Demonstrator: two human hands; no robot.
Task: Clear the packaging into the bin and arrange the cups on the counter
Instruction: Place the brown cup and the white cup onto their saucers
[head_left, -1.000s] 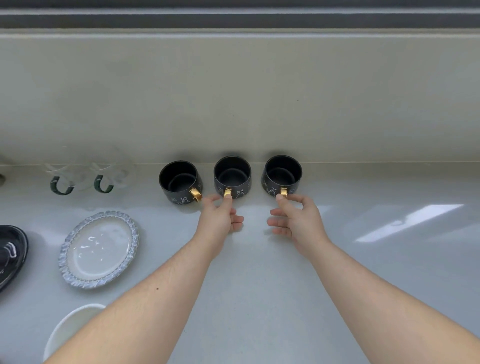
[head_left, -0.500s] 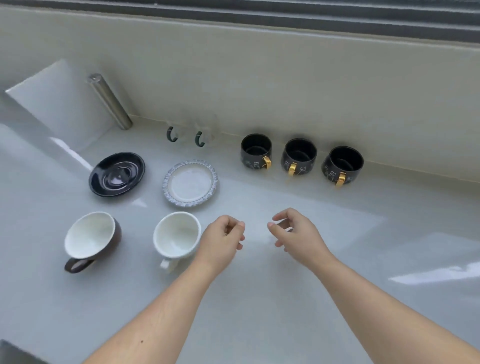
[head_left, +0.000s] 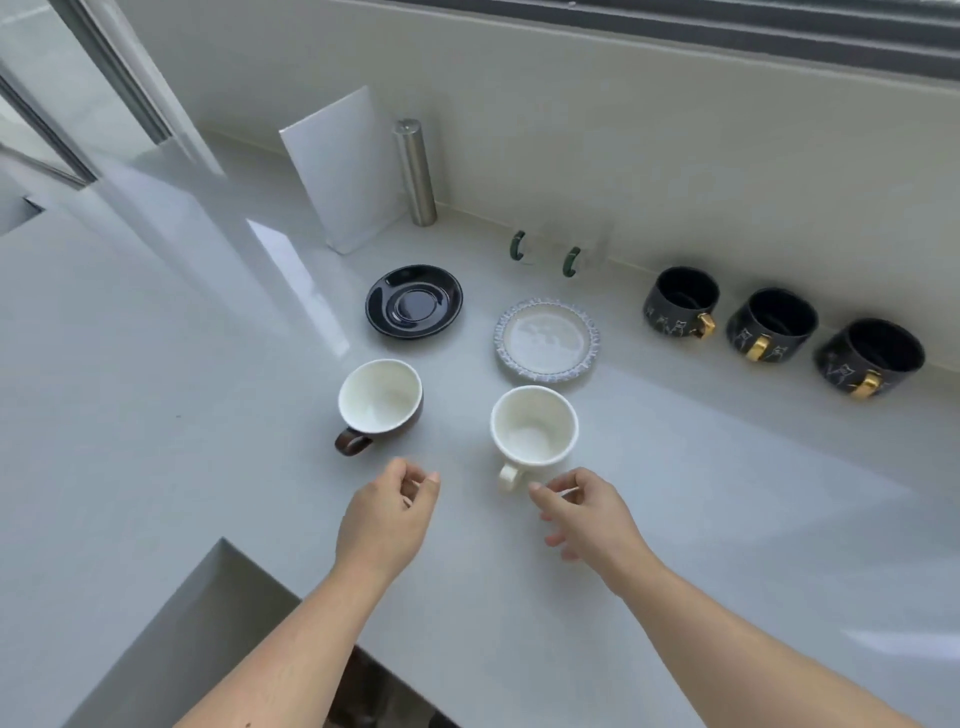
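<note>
Three black mugs (head_left: 774, 325) with gold handles and pale figures are seen at two o'clock; a black saucer (head_left: 414, 301), a blue-rimmed white plate (head_left: 546, 339), a brown cup (head_left: 380, 401) and a white cup (head_left: 534, 427) lie centrally.

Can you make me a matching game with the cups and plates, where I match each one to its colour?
Things:
1. cup nearest the left hand
2. cup nearest the right hand
3. saucer by the metal cylinder
4. cups along the wall

Colours:
A. glossy black all over
B. white inside and out
C. dark with gold handles
D. brown outside, white inside

Pairs: 1-D, 2-B, 3-A, 4-C
</note>
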